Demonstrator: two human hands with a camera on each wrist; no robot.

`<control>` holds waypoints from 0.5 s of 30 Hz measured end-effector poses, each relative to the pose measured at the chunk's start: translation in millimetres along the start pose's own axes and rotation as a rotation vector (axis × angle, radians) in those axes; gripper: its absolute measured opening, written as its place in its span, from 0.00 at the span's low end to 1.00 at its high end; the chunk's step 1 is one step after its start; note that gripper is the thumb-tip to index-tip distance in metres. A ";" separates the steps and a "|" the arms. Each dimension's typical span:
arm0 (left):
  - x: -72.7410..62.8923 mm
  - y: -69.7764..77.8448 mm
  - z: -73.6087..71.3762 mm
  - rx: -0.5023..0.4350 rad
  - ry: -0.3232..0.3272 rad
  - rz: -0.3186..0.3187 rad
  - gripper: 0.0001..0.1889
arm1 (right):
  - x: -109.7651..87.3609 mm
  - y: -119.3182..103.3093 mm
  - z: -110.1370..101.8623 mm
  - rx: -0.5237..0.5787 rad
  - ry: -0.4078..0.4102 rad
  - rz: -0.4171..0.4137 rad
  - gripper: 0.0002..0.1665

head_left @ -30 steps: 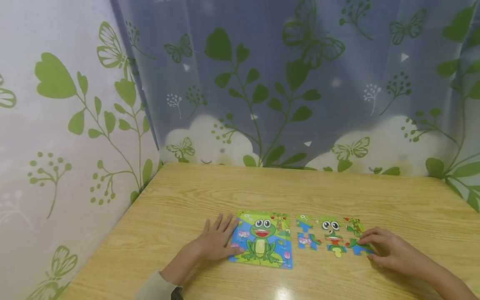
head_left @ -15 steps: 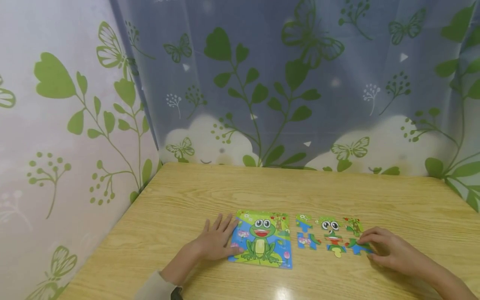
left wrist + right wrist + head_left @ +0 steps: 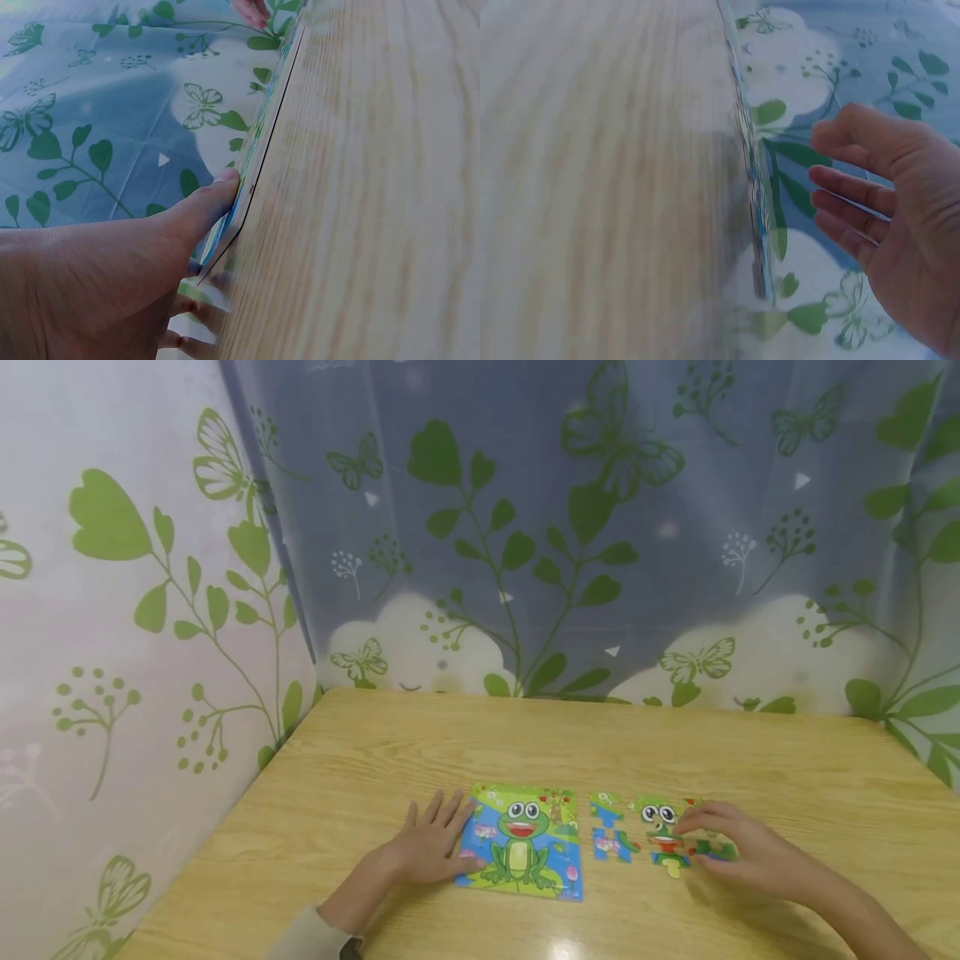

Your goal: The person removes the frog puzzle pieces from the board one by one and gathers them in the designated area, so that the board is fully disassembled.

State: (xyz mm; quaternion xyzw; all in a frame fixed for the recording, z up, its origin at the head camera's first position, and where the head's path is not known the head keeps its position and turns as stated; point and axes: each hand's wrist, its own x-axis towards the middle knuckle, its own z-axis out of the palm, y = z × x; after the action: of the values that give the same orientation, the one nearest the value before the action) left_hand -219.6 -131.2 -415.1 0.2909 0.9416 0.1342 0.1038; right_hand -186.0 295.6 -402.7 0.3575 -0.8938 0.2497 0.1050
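Observation:
A square frog picture board (image 3: 519, 842) lies flat on the table. My left hand (image 3: 420, 852) rests at its left side with fingers spread, the thumb lying on the board's lower left corner. In the left wrist view the thumb (image 3: 214, 195) presses on the board's top edge. To the board's right lie several jigsaw pieces: a left group (image 3: 613, 845) with flowers, a middle column (image 3: 664, 814) with the frog's eyes and mouth, and a right group partly hidden by my right hand (image 3: 757, 860). That hand hovers above the pieces, fingers loosely bent, holding nothing in the right wrist view.
Everything lies on a wood-grain table (image 3: 420, 735). A blue curtain (image 3: 525, 527) with leaves and butterflies hangs behind its far edge, and a pale patterned curtain (image 3: 112, 652) borders the left side.
My right hand has let go of the right-hand pieces and moved left, above the gap towards the middle column. The left hand has stayed on the board. The view has shifted slightly.

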 end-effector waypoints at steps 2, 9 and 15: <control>-0.8 -0.1 0.0 -0.004 0.000 0.002 0.44 | 12.1 -9.1 3.3 0.028 -0.023 -0.021 0.16; 0.7 -1.6 1.5 0.011 0.000 0.004 0.45 | 54.8 -36.7 22.9 0.066 -0.082 -0.061 0.15; -0.7 0.1 -0.5 0.008 -0.010 0.004 0.47 | 87.3 -60.0 45.3 0.110 -0.131 -0.070 0.14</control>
State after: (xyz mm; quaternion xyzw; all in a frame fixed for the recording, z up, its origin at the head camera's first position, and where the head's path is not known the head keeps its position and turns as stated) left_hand -219.1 -131.7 -414.5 0.2938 0.9411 0.1291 0.1069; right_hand -207.9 183.5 -387.1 0.4095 -0.8706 0.2706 0.0350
